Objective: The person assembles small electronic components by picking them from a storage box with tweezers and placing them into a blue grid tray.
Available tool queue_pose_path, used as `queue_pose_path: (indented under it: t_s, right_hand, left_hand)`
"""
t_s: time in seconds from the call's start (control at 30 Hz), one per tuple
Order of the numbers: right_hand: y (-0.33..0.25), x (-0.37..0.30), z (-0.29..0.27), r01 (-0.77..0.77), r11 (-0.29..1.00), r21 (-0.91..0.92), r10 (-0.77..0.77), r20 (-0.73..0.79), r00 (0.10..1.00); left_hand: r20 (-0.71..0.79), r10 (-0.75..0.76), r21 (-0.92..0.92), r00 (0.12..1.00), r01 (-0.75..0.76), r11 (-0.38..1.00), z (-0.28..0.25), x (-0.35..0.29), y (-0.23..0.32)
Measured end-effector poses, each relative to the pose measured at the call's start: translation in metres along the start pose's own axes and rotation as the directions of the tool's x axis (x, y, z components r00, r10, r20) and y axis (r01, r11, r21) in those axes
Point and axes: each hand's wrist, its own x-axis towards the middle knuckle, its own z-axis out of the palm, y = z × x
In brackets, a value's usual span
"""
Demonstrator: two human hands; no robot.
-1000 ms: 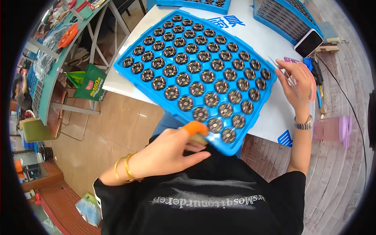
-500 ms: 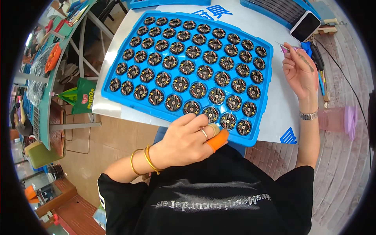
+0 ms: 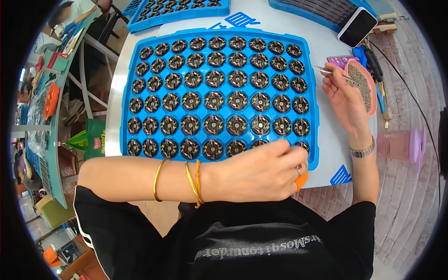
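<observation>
A blue tray holds rows of round black parts with metal centres and small coloured pieces. Reaching across its near edge, my left hand is closed, fingers curled over the near right corner. An orange finger cot covers one digit. The fingertips lie beside the last round parts of the near row, and what they pinch is hidden. My right hand, past the tray's right edge, holds metal tweezers pointing left toward the tray. Beneath that hand is a pink dish of small greyish grains.
Another blue tray of round parts sits at the far left, and a blue crate at the far right. A white-framed device leans there. Pliers lie behind the dish. A pink cup with purple lid stands right.
The tray has turned from slanted to nearly square with me. My left hand has moved right along its near edge, with the forearm now across the front. The tweezers have tipped flatter.
</observation>
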Motion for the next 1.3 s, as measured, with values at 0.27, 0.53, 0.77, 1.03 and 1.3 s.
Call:
queue_pose_path:
  t_s: [0.27, 0.53, 0.77, 1.03, 1.3]
  right_hand:
    - [0.011, 0.010, 0.027, -0.063, 0.998, 0.005, 0.061, 0.152, 0.986]
    - [-0.008, 0.023, 0.046, 0.039, 0.895, -0.444, 0.001, 0.090, 0.996]
    - [0.004, 0.002, 0.077, 0.266, 0.736, -0.622, -0.139, 0.246, 0.959]
    - [0.015, -0.003, 0.087, 0.386, 0.669, -0.635, -0.235, 0.312, 0.921]
    - [0.009, -0.003, 0.078, 0.310, 0.787, -0.533, -0.191, 0.268, 0.944]
  left_hand:
    - [0.019, 0.101, -0.070, 0.995, -0.099, 0.993, -0.006, -0.010, -0.010]
    - [0.028, -0.197, -0.048, 0.980, 0.198, 0.979, -0.026, -0.040, -0.046]
    - [0.004, -0.452, -0.111, 0.892, 0.450, 0.886, -0.027, -0.061, -0.082]
    - [0.105, -0.436, -0.147, 0.894, 0.448, 0.882, -0.026, -0.063, -0.081]
    - [0.120, -0.434, -0.168, 0.893, 0.449, 0.877, -0.030, -0.060, -0.081]
